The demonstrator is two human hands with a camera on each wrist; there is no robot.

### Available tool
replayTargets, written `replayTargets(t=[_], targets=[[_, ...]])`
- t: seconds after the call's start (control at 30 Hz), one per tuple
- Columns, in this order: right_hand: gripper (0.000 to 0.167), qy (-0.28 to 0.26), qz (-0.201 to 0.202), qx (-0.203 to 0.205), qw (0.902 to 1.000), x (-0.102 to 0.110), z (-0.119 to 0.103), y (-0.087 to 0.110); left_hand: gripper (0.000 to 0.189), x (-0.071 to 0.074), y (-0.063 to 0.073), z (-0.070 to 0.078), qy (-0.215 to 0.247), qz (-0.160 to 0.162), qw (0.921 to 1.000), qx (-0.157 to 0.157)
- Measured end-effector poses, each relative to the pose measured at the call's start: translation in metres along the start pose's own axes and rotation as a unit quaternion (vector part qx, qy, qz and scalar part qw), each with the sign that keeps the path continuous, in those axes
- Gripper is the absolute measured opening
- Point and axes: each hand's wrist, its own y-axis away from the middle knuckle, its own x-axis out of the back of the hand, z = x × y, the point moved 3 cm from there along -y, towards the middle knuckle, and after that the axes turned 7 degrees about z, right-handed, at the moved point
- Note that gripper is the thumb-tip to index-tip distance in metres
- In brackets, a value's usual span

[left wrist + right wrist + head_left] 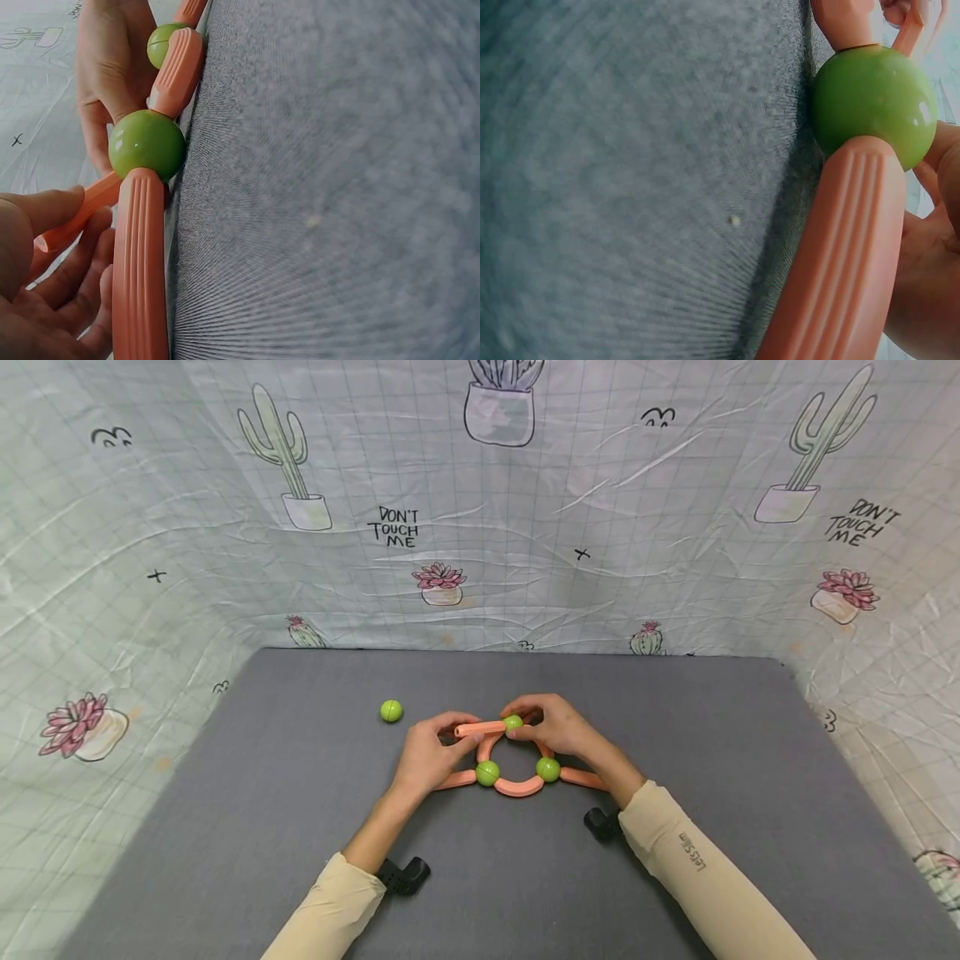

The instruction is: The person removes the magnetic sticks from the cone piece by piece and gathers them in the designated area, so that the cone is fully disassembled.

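Observation:
My left hand (pixel 424 758) pinches a ridged orange rod (pixel 480 728) between thumb and fingers. The rod's inner end meets a green ball (pixel 513 723), which my right hand (pixel 561 725) grips between thumb and fingers. Curved orange pieces run from this ball toward two lower green balls, one left (pixel 487 772) and one right (pixel 548 769). A curved orange rod (pixel 519 788) joins those two along the near side, completing a ring. In the left wrist view, the left thumb and fingers hold the orange rod (pixel 84 206) near its free end.
One loose green ball (pixel 391 711) lies on the grey tabletop (pixel 300 827), left of the hands. Orange side rods stick out left (pixel 456 780) and right (pixel 581 778) from the ring, each partly behind a hand or arm. A printed cloth (pixel 525 585) hangs around the table.

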Motion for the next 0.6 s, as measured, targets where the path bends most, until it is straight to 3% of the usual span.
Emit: replayTargets(t=[0.2,0.43,0.6], targets=[[0.034,0.006,-0.01,-0.013,0.9998,0.001,0.0,-0.001,0.021,0.002,-0.001,-0.003,0.018,0.009,0.9998,0.008],[0.031,0.012,-0.004,-0.029,0.9995,0.002,0.001,-0.001,0.019,0.01,-0.001,-0.014,0.103,-0.001,0.9907,0.089],[0.032,0.013,-0.004,-0.033,0.9994,0.002,0.002,0.0,0.022,0.014,-0.001,-0.017,0.112,-0.012,0.9902,0.083]])
